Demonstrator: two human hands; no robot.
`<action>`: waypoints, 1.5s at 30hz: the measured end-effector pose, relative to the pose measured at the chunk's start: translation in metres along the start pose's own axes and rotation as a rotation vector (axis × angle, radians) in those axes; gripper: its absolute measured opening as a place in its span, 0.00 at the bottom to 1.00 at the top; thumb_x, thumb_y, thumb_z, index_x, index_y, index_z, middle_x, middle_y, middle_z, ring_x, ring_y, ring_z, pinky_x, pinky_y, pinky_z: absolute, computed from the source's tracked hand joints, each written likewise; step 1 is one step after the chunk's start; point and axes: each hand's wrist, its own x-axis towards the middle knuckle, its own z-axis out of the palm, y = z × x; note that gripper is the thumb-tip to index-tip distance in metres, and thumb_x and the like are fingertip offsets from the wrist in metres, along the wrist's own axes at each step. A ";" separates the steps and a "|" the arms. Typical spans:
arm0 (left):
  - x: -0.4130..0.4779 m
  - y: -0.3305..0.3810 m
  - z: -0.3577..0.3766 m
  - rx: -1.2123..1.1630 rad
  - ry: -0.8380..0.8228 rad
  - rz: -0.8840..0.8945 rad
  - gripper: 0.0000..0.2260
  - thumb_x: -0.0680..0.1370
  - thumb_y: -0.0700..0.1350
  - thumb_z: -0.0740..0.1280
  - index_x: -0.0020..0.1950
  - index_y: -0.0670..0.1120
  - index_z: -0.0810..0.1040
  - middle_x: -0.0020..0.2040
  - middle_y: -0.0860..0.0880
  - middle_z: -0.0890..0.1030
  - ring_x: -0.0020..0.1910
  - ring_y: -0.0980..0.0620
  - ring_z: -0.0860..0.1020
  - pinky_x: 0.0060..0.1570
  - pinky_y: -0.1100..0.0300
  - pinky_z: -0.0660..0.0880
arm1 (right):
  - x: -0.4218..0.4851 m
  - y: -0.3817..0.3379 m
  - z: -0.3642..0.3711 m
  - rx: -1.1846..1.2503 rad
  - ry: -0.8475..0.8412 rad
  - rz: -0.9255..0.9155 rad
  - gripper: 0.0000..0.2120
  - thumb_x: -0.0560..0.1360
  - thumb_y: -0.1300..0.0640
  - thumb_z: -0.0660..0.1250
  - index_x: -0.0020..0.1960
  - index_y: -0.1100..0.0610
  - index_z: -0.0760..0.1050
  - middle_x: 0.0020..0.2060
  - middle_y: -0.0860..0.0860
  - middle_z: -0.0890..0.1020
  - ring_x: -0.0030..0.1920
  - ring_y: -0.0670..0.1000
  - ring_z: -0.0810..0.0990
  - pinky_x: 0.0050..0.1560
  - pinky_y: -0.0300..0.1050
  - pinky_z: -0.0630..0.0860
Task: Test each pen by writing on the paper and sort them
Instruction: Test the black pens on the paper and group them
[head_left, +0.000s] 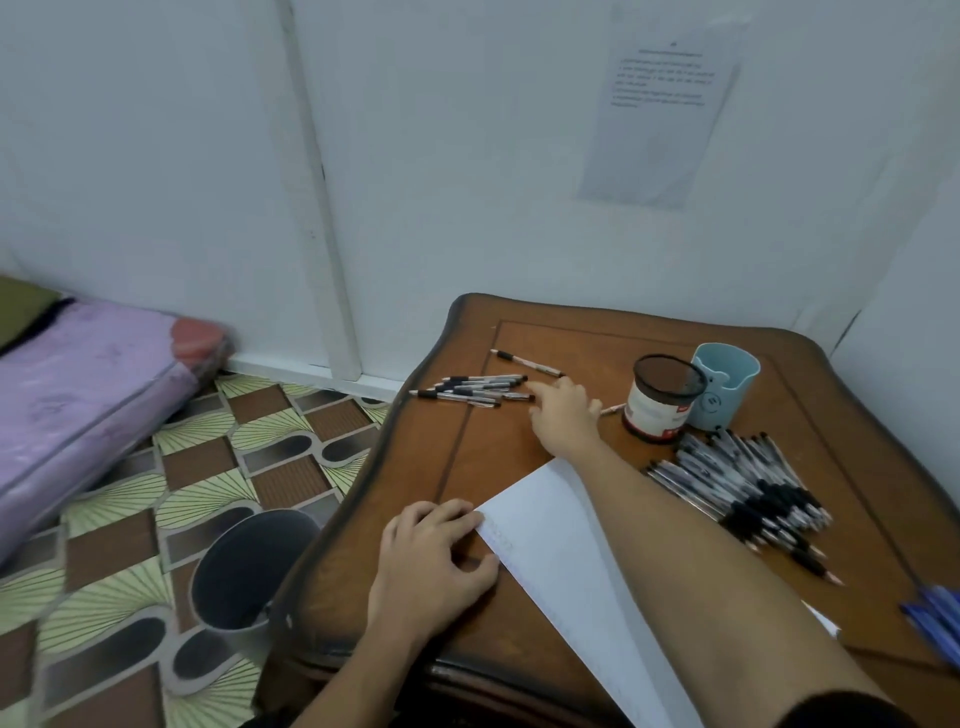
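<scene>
Pale walls meet in a corner behind a brown wooden tabletop (571, 332) with a curved edge. On it the left hand (431, 561) lies loosely curled at the near left, fingertips and thumb resting on the corner of the paper (561, 561), gripping nothing. The right hand (563, 415) reaches across the sheet toward the far left of the tabletop, forefinger out, its tip just beside a small group of pens (472, 389) lying roughly side by side. A pale pen end (613, 409) pokes out from under that hand on its right side (whether the fingers grip it or merely cover it, I cannot tell). The paper is white, lies at a slant under the right forearm, and carries faint marks near the left fingertips. Just beyond the small group a single pen (527, 362) lies apart, at an angle. Right of the right hand stands a dark mesh cup (657, 410) with a red and white band, close against a light blue holder (727, 384) behind it. Near these a large heap of black-gripped pens (743, 483) fans out toward the near right, and some blue pens (935, 618) show at the right edge of the view. Off the tabletop, a dark bin (249, 566) stands on the patterned floor (208, 467), a purple mattress (78, 384) lies at far left, and a printed sheet (660, 114) hangs on the wall
</scene>
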 end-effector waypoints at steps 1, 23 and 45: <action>0.000 0.000 0.000 0.009 -0.006 -0.003 0.32 0.65 0.69 0.49 0.65 0.64 0.74 0.64 0.69 0.70 0.65 0.61 0.61 0.66 0.62 0.51 | 0.008 -0.006 0.004 -0.002 -0.004 0.039 0.22 0.83 0.56 0.56 0.76 0.45 0.63 0.72 0.56 0.66 0.70 0.58 0.64 0.69 0.57 0.60; 0.002 -0.001 0.000 0.026 -0.048 -0.003 0.34 0.64 0.71 0.48 0.66 0.64 0.73 0.65 0.70 0.69 0.65 0.61 0.61 0.68 0.57 0.55 | -0.045 0.018 -0.076 1.402 0.124 0.117 0.02 0.82 0.61 0.61 0.51 0.55 0.71 0.42 0.54 0.84 0.46 0.55 0.83 0.51 0.52 0.79; 0.001 0.001 -0.001 0.015 -0.028 0.001 0.35 0.63 0.71 0.48 0.65 0.62 0.74 0.65 0.69 0.70 0.64 0.61 0.61 0.67 0.58 0.54 | -0.102 0.013 -0.037 1.481 -0.150 0.236 0.29 0.84 0.41 0.48 0.45 0.60 0.78 0.27 0.53 0.73 0.29 0.49 0.71 0.33 0.41 0.67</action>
